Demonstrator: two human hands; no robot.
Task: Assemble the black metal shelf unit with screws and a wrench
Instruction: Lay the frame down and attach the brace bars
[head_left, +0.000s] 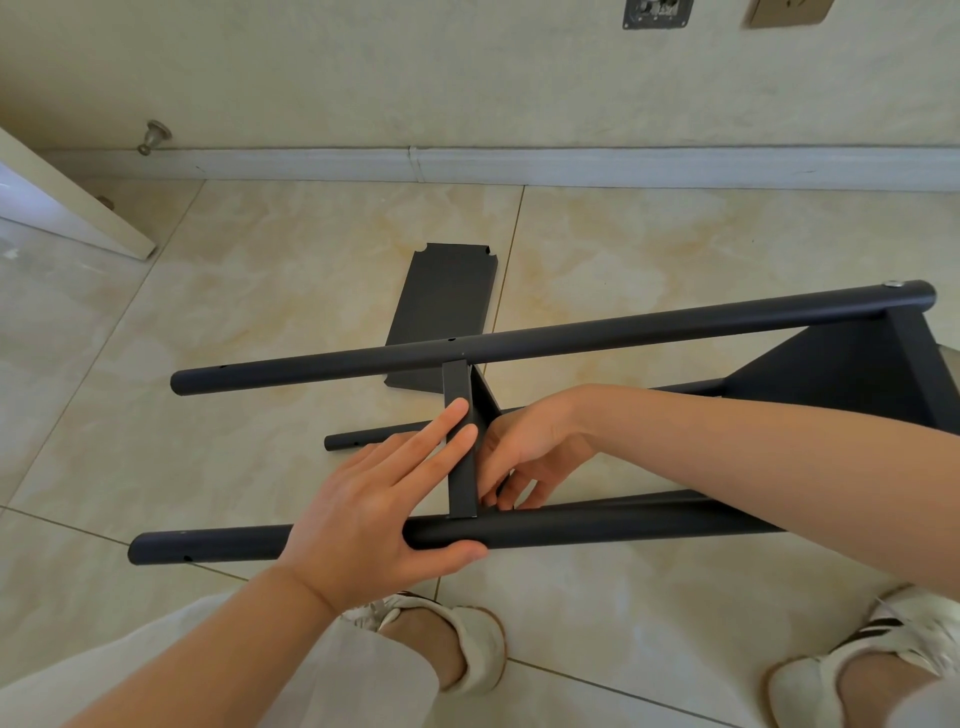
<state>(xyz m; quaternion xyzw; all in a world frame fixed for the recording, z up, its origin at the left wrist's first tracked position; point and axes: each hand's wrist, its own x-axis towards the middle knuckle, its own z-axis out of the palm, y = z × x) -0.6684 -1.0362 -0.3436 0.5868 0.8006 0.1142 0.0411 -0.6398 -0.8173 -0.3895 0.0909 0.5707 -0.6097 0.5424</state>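
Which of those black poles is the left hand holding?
The nearest pole, lowest in the picture: the left hand lies across it, thumb curled underneath. No hand grips the far pole or the lower pole behind.

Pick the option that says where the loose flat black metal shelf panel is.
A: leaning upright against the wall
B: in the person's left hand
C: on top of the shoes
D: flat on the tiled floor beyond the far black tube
D: the loose flat black metal shelf panel lies flat on the beige tiled floor, its near end hidden behind the far black metal tube.
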